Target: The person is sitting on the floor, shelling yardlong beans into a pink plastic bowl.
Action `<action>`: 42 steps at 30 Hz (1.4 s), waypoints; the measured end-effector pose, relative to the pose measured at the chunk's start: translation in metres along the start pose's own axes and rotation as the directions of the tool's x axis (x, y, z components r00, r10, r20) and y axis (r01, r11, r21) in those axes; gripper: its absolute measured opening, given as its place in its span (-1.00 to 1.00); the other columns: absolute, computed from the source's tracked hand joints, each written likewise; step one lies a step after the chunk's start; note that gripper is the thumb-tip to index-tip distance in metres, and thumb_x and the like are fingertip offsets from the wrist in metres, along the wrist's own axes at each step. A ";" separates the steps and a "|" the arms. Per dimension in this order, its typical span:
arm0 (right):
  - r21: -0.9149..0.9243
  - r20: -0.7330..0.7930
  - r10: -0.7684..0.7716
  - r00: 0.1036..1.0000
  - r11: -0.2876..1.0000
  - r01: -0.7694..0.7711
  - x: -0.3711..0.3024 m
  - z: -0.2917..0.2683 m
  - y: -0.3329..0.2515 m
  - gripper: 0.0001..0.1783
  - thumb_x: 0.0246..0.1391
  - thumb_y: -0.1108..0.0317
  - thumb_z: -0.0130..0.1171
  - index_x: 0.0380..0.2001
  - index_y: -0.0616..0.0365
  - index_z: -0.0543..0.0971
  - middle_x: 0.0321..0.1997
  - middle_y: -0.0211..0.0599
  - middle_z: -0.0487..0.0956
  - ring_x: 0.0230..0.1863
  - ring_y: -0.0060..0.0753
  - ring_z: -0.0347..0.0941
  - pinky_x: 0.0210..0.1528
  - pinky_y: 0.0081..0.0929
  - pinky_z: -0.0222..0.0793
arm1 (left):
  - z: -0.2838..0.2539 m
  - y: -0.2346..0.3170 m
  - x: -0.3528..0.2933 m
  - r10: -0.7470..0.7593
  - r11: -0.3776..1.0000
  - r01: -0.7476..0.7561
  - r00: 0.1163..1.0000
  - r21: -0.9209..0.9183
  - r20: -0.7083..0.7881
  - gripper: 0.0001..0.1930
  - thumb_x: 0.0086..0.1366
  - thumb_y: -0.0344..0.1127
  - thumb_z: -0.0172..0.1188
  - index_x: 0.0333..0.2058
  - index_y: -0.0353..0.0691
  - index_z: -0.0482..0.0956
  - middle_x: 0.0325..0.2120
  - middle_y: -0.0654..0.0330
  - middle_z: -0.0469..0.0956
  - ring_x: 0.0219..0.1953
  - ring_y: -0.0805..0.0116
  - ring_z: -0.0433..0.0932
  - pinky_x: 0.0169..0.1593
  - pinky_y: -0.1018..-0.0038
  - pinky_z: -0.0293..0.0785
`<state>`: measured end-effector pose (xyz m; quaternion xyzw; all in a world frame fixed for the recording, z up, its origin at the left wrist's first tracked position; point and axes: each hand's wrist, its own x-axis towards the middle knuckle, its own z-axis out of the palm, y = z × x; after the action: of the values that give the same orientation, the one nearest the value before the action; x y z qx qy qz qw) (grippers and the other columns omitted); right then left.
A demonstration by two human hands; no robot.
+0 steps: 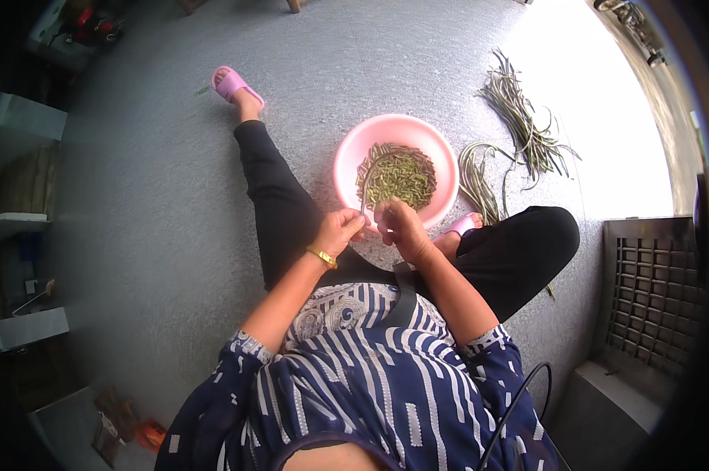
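1. Yardlong bean (364, 188), slim and dark, rises from the left hand (341, 231) and arcs forward over the pink plastic basin (346, 165).
2. The left hand pinches its near end between thumb and forefinger, with the other fingers folded; a hold so close to the end probably gives good control of a limp, bending stalk.
3. The right hand (402, 228) is just beside it, fingers curled inward at the basin's near rim. Its fingertips are hidden, so I cannot tell whether they pinch anything.
4. Short green bean pieces (405, 184) cover the basin's bottom. The basin stands on the grey floor (158, 196) between the spread legs, presumably so that both hands can work above it without stretching.
5. Two heaps of whole beans lie on the floor to the right: a smaller bunch (480, 177) just beside the basin and a larger bunch (519, 118) farther out. That side was likely chosen for easy reach, clear of the outstretched left leg.
6. No brand, label or legible writing shows on the basin, the pink slippers (229, 82) or the yellow wristband (321, 257); the patterned blouse (370, 377) bears only stripes and printed motifs.
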<state>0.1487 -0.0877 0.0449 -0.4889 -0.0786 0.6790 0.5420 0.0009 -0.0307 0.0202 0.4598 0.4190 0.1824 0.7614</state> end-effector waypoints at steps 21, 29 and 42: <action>-0.097 0.107 -0.069 0.992 0.992 0.079 0.010 -0.017 0.009 -0.83 -0.06 0.25 0.05 -0.57 0.09 0.42 -0.71 -0.61 0.27 -0.77 -0.79 0.01 -0.75 -0.80 -0.15 | 0.000 0.014 0.008 -0.265 0.958 0.279 0.951 -0.073 0.157 -0.77 0.13 -0.22 0.02 -0.47 -0.27 0.51 -0.71 0.37 0.37 -0.73 0.61 0.34 -0.65 0.70 0.25; -0.152 0.043 -0.055 0.998 0.986 0.061 0.009 -0.015 0.007 -0.82 -0.04 0.25 0.04 -0.54 0.12 0.43 -0.74 -0.62 0.22 -0.78 -0.78 -0.01 -0.76 -0.77 -0.17 | 0.002 0.021 0.012 -0.375 0.890 0.406 0.910 -0.205 0.173 -0.81 0.06 -0.26 0.06 -0.48 -0.28 0.50 -0.74 0.35 0.37 -0.73 0.59 0.32 -0.68 0.66 0.19; -0.832 0.477 -0.399 0.783 0.081 0.549 0.018 -0.026 0.019 -0.85 -0.13 0.38 0.00 -0.61 0.26 0.38 -0.72 -0.13 0.34 -0.62 -0.16 0.33 -0.55 -0.37 0.23 | -0.006 0.017 0.026 -0.444 0.835 0.391 0.894 0.388 0.053 -0.91 -0.18 -0.36 0.15 -0.69 -0.25 0.50 -0.81 0.32 0.38 -0.85 0.60 0.26 -0.75 0.68 0.16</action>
<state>0.1566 -0.0921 0.0089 -0.6128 -0.6542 0.3061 0.3205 0.0133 -0.0020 0.0209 0.5028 0.4810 -0.1030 0.7108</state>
